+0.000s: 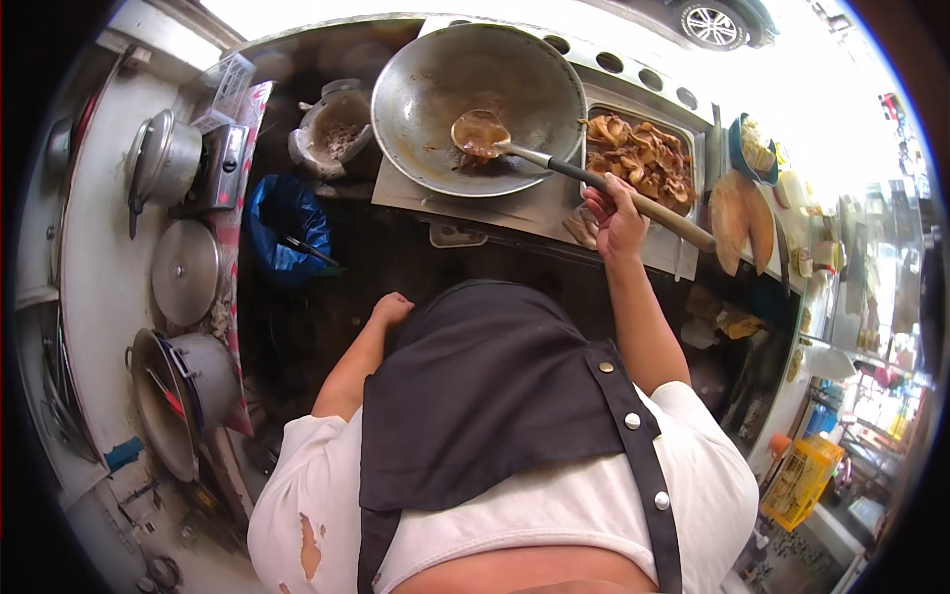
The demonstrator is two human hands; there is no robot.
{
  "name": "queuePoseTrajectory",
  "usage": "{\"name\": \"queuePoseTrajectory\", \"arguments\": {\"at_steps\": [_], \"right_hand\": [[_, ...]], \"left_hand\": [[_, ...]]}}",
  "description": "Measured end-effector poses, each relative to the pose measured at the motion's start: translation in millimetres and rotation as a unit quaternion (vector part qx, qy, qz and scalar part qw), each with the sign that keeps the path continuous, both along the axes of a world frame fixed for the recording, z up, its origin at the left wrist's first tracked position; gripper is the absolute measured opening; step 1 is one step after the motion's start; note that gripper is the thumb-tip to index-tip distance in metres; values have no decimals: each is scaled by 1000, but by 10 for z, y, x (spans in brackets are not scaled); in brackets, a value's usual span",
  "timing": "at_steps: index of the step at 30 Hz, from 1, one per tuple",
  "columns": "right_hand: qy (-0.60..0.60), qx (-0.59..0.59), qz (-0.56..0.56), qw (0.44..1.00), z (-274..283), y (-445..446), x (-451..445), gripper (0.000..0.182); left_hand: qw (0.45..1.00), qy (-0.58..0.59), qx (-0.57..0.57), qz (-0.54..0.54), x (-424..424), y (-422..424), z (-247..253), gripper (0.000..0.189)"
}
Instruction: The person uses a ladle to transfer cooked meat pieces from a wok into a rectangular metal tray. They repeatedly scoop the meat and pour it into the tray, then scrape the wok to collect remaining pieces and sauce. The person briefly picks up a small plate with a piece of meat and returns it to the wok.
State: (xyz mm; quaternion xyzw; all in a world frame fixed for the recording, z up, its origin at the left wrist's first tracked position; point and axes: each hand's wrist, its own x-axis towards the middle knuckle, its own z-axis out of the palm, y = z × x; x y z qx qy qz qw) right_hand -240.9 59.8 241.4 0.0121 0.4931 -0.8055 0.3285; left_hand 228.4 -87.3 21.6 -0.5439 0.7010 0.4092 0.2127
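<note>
My right hand (617, 219) is closed around the long wooden handle of a metal ladle (481, 135). The ladle's bowl holds brown sauce and sits low inside a large metal wok (423, 82), where a little more dark sauce shows beneath it. Right of the wok, behind the ladle's handle, a rectangular metal tray (698, 160) holds a heap of browned, sliced food (642, 160). My left hand (393, 307) hangs beside the black apron (490, 371) with its fingers curled in, and nothing shows in it.
Left of the wok stands a clay charcoal stove (303, 148), with a blue plastic bag (286, 223) below it. Lidded pots (174, 160) and a round lid (185, 271) line the left counter. At right are a wooden chopping board (731, 219), a cleaver-like blade (782, 252) and a teal basket (742, 160).
</note>
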Motion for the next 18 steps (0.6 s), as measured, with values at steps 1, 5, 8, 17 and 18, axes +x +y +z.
{"name": "queuePoseTrajectory", "arguments": {"at_steps": [1, 5, 8, 17, 18], "right_hand": [[5, -2, -1, 1000, 52, 56, -12, 29], [29, -6, -23, 999, 287, 339, -84, 29], [30, 2, -49, 998, 508, 577, -155, 27], [93, 56, -163, 981, 829, 1358, -300, 25], [96, 67, -185, 976, 848, 1445, -291, 25]], "left_hand": [[1000, -5, -5, -13, -4, 16, -25, 31], [998, -29, 38, -34, -113, 13, -30, 31], [997, -35, 35, -53, -141, -18, -141, 34], [991, -11, 10, -131, -775, -210, -141, 41], [990, -3, 5, -140, -912, -223, -77, 42]]}}
